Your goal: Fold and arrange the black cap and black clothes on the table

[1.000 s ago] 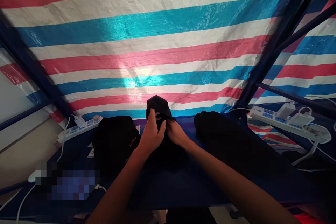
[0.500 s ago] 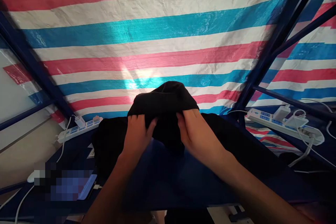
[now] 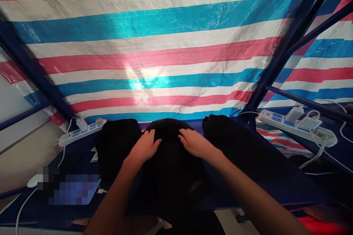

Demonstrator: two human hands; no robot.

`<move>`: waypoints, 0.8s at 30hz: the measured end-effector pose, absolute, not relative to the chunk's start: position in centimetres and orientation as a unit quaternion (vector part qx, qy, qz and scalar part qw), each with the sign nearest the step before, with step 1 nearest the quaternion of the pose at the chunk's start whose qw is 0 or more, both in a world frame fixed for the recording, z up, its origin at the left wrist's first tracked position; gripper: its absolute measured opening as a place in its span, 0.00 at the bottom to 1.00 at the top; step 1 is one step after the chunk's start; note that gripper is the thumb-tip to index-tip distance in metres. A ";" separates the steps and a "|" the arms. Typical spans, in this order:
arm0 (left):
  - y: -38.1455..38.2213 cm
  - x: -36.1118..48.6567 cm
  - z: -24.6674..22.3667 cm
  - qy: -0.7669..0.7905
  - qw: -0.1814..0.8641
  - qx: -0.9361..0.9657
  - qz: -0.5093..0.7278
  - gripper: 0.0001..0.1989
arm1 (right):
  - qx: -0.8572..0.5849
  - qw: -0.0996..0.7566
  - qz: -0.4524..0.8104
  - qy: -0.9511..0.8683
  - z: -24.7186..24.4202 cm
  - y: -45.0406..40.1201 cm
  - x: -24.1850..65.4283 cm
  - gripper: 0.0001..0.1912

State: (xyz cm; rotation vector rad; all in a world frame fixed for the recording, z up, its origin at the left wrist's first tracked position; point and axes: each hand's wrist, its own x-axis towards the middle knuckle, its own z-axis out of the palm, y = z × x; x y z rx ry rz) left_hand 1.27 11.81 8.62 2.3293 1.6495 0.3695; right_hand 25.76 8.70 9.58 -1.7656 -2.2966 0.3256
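Note:
A black garment [image 3: 173,169] lies across the middle of the dark blue table and reaches down over its front edge. It bears a small pinkish print near its lower right. At its upper left, my left hand [image 3: 145,147] has fingers and thumb closed on the cloth. Opposite, my right hand [image 3: 194,143] grips the upper right part with bent fingers. Dark cloth hides much of the fingertip contact. To the left sits a black cloth bundle [image 3: 117,139], and to the right another black cloth [image 3: 234,147] is spread out.
Power strips stand at the left [image 3: 82,132] and right [image 3: 298,126], with white cables. A phone-like device [image 3: 93,191], partly blurred out, lies at the left on the table [image 3: 275,191]. Behind rises a striped plastic sheet [image 3: 176,55] between blue metal posts [image 3: 267,77].
Both hands have brought the raised black garment down flat and towards me. Its lower part now covers the table's middle, and the print has come into view.

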 end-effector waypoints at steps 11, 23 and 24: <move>12.5 2.2 3.4 0.571 0.129 0.791 0.175 0.20 | -0.619 0.244 0.144 -0.733 3.0 9.5 25.2 0.23; 9.4 1.4 3.0 0.501 0.111 0.827 0.228 0.24 | -0.549 0.325 0.173 -0.750 2.0 9.8 26.3 0.22; 8.3 1.4 3.5 0.509 0.110 0.818 0.243 0.23 | -0.535 0.337 0.179 -0.754 1.9 9.7 26.7 0.20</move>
